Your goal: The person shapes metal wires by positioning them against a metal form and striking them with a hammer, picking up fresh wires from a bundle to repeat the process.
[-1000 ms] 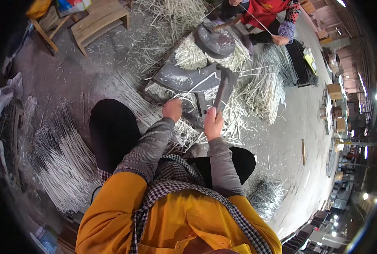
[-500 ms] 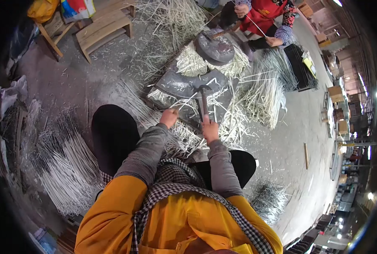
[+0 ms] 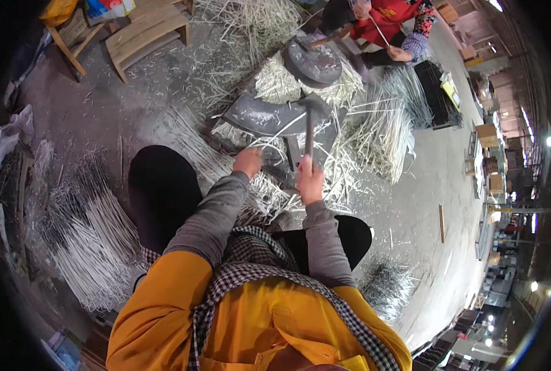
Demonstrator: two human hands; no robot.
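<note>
My right hand point(image 3: 311, 180) is closed round the handle of a hammer point(image 3: 309, 130), whose dark head is over the grey curved block. Closed near the block's front edge, my left hand point(image 3: 248, 162) holds a thin pale strip point(image 3: 287, 127) that runs up and right toward the hammer head. The curved block point(image 3: 260, 115) carries white flakes and rests among heaps of pale strips. A dark upright metal piece point(image 3: 293, 150) stands between my hands. Behind the block lies a round dark disc point(image 3: 313, 62).
A co-worker in a red apron point(image 3: 384, 21) holds a thin rod at the top. Strip bundles lie at left point(image 3: 96, 241), right point(image 3: 384, 136) and lower right point(image 3: 388, 287). A wooden bench point(image 3: 147, 36) stands at upper left, a black crate point(image 3: 433, 93) at upper right.
The hammer swung down onto the block half a second ago and is now raised slightly again, more upright. My left hand still holds a strip. The co-worker's hands have shifted a little.
</note>
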